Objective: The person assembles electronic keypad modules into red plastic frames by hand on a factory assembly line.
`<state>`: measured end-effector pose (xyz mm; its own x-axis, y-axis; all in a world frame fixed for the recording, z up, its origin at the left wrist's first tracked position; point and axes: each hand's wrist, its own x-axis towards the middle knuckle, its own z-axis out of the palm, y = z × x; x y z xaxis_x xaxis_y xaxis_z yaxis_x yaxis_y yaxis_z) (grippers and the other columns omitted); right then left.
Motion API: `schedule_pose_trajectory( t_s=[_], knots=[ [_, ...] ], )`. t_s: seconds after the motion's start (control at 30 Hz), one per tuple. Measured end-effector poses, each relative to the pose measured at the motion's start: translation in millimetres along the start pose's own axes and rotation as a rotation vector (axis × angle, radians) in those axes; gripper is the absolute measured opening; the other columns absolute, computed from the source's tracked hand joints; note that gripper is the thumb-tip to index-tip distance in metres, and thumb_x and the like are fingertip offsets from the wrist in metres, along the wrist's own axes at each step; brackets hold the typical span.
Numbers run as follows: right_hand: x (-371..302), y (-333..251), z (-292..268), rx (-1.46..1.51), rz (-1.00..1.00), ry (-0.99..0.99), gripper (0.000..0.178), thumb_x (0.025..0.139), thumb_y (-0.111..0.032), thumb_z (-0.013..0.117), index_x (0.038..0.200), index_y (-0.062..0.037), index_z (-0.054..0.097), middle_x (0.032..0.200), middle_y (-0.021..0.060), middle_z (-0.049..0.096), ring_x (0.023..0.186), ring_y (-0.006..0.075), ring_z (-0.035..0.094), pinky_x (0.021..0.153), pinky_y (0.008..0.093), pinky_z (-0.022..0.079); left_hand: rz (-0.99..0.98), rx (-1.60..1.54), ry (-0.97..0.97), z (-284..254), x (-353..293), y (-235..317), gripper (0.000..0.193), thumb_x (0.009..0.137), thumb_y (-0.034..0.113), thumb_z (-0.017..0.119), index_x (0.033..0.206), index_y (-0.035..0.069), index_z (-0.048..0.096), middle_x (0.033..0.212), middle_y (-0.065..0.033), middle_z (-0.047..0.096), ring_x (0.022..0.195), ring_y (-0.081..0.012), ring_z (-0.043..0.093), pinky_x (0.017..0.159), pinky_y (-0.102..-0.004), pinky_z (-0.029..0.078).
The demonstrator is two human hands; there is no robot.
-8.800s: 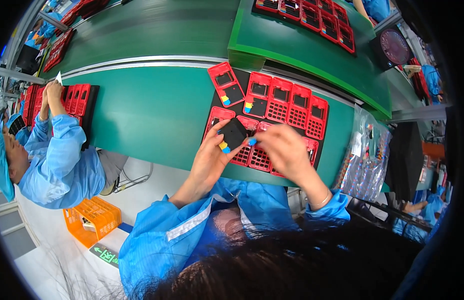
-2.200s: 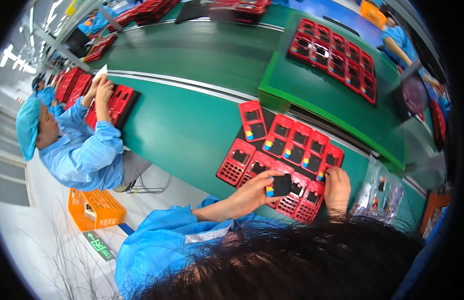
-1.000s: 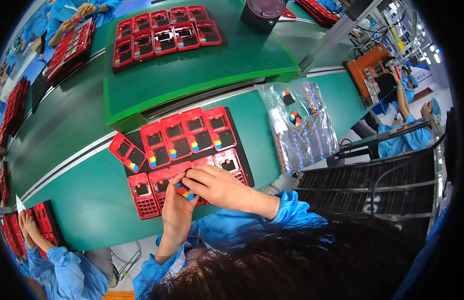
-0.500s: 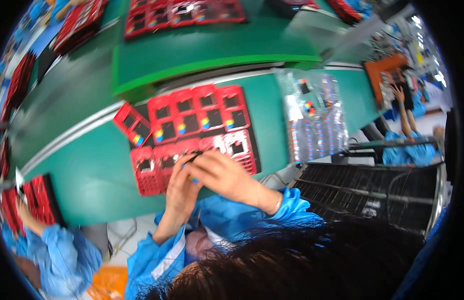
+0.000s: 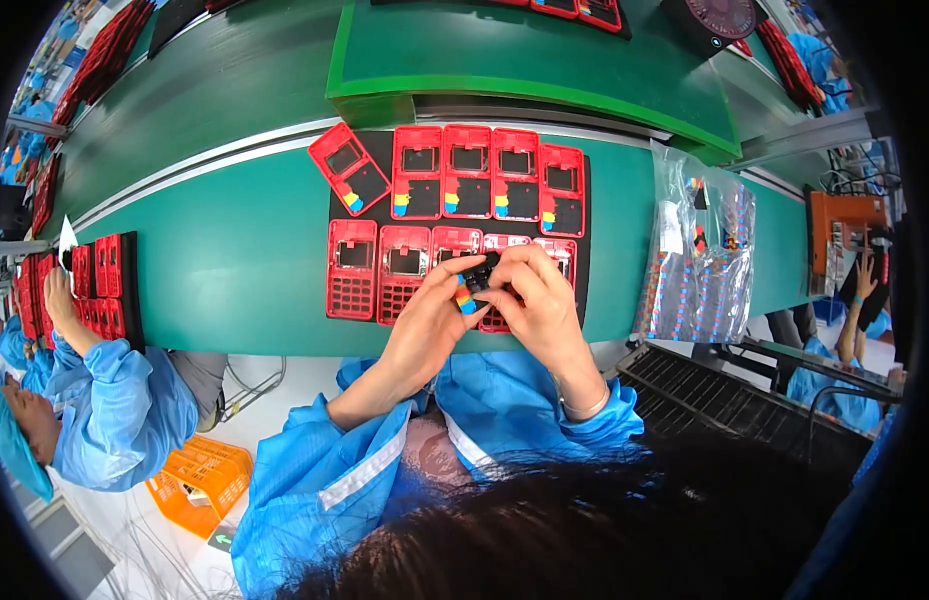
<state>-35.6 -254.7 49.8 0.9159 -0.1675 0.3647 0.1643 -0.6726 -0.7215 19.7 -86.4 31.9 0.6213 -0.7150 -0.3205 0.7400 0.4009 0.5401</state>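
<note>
A black keypad pad (image 5: 478,272) with blue, yellow and red patches is pinched between both hands, above the near row of red casings. My left hand (image 5: 421,328) grips its coloured end. The thumb and fingers of my right hand (image 5: 546,305) press on its dark part. In the near row, the red casings (image 5: 351,298) have a small screen opening and a bare grid of key holes; my hands partly hide several. The far-row casings (image 5: 468,178) carry black pads with coloured corners. One similar casing (image 5: 349,170) lies tilted at the far left.
A black mat (image 5: 381,148) lies under the casings on the green table (image 5: 234,235). To the right is a clear plastic bag (image 5: 674,300) of coloured pads. Behind runs a raised green shelf (image 5: 544,85). A co-worker (image 5: 124,400) handles red casings at left, near an orange crate (image 5: 219,470).
The view has swung and sharpened, so everything sits differently in the picture. My right hand no longer covers the left one so much, and the pad between them shows more clearly.
</note>
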Motion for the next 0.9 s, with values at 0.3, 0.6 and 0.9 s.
schedule_pose_trajectory(
  t_s=[0.3, 0.6, 0.9],
  knots=[
    [-4.1, -7.1, 5.0, -0.018, -0.233, 0.099, 0.036, 0.075, -0.001, 0.071, 0.111, -0.0009, 0.07, 0.104, 0.0132, 0.067, 0.096, 0.0328, 0.068, 0.08, 0.0412, 0.058, 0.037, 0.026, 0.101, -9.8, -7.6, -1.9, 0.036, 0.108, 0.019, 0.052, 0.142, 0.01, 0.052, 0.138, -0.0093, 0.061, 0.129, -0.0199, 0.058, 0.111, -0.0473, 0.048],
    [-34.4, 7.9, -48.6, 0.162, 0.026, -0.004, 0.03, 0.083, 0.003, 0.08, 0.112, -0.0043, 0.079, 0.106, 0.0113, 0.069, 0.094, 0.0244, 0.071, 0.079, 0.0344, 0.059, 0.085, 0.029, 0.085, -16.5, -2.8, 6.9, 0.035, 0.108, 0.016, 0.055, 0.14, 0.004, 0.05, 0.135, -0.016, 0.063, 0.127, -0.0279, 0.063, 0.115, -0.0477, 0.05],
    [-67.5, 26.4, -90.1, -0.106, 0.241, -0.003, 0.026, 0.084, -0.004, 0.081, 0.11, -0.0069, 0.08, 0.101, 0.01, 0.072, 0.092, 0.0252, 0.072, 0.079, 0.0344, 0.059, 0.103, 0.025, 0.147, -30.4, -7.6, 9.8, 0.036, 0.108, 0.015, 0.053, 0.142, 0.003, 0.048, 0.135, -0.0163, 0.062, 0.127, -0.0281, 0.063, 0.115, -0.0508, 0.05]
  ],
)
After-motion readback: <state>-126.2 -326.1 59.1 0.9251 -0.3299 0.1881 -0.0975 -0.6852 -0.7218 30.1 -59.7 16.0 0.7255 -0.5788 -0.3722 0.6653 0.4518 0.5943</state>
